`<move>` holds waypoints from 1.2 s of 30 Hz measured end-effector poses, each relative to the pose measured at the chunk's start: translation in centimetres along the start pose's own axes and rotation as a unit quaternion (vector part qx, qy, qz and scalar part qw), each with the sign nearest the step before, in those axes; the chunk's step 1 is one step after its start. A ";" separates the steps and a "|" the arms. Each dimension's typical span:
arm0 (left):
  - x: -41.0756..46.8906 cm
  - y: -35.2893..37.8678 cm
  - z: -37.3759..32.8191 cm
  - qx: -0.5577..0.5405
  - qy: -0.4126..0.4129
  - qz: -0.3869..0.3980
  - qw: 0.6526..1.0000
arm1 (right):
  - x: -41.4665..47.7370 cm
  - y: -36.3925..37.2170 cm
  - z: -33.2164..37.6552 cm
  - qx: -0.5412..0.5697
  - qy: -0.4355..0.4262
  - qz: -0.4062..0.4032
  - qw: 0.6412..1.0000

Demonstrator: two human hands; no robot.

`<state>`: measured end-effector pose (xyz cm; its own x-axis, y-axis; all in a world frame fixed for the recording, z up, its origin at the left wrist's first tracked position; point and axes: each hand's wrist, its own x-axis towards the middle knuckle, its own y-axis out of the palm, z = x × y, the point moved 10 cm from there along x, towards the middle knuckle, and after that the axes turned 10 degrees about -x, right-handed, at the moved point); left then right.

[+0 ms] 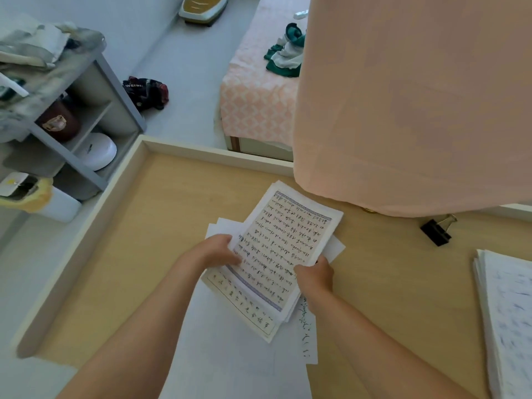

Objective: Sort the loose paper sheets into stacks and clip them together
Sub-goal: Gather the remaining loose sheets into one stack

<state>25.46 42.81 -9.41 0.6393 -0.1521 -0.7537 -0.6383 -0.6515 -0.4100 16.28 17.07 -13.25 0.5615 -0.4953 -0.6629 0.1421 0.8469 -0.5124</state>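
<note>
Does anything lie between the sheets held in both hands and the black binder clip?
Nothing visible does. Bare tabletop separates the handwritten stack, held by the left hand and right hand, from the binder clip to its right. The pink curtain hangs behind that path.

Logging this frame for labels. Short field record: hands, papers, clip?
table: light wood, raised rim
loose sheets: spread on table
held stack: handwritten pages, over the loose sheets
left hand: grips held stack's left edge
right hand: grips its near right corner
binder clip: black, on table, apart from all paper
second stack: at table's right edge
</note>
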 end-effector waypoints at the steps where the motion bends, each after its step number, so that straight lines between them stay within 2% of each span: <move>1: -0.4 0.2 0.3 -0.014 -0.008 0.014 1.000 | -0.2 0.1 0.1 -0.001 -0.010 0.014 1.000; 5: -2.5 0.6 0.7 -0.090 0.003 -0.013 0.996 | -0.6 -0.1 0.4 -0.032 -0.044 0.061 0.997; 9: -5.7 2.1 0.6 -0.263 0.087 -0.021 0.961 | -1.9 -2.6 0.8 -0.159 -0.055 0.000 0.986; 11: -7.8 2.3 1.6 -0.361 0.116 -0.035 0.925 | -3.0 -3.4 1.4 -0.120 -0.076 -0.007 0.990; 14: -9.3 3.9 5.6 -0.445 0.078 -0.042 0.891 | -4.9 -1.7 2.3 -0.004 -0.093 0.113 0.989; 16: -9.8 4.6 8.8 -0.411 0.035 -0.087 0.907 | -5.9 0.1 2.5 -0.013 -0.102 0.172 0.980; 19: -10.8 4.9 11.5 -0.275 0.001 -0.150 0.950 | -6.7 2.3 1.3 -0.097 -0.092 0.191 0.972; 21: -11.6 4.1 12.7 -0.148 -0.023 -0.233 0.961 | -6.7 2.8 1.0 -0.213 -0.114 0.138 0.960; 23: -12.2 3.5 13.2 -0.080 -0.048 -0.293 0.952 | -7.3 2.7 1.2 -0.306 -0.128 0.074 0.941; 25: -11.9 3.7 13.0 -0.103 -0.061 -0.291 0.949 | -8.1 3.1 1.3 -0.316 -0.129 0.051 0.939; 29: -11.2 3.9 12.0 -0.188 -0.074 -0.266 0.943 | -8.7 4.0 1.1 -0.235 -0.096 0.056 0.966; 33: -10.5 4.0 11.9 -0.356 -0.096 -0.212 0.905 | -8.0 3.6 0.9 -0.182 -0.063 0.052 0.980; 36: -10.0 3.9 11.7 -0.366 -0.097 -0.176 0.909 | -7.4 3.5 1.0 -0.152 -0.042 0.070 0.985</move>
<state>11.59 50.43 -9.49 0.6161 0.2487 -0.7473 0.0923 -0.9651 -0.2451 13.41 23.92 -9.55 0.6256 -0.3489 -0.6978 -0.1853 0.8023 -0.5674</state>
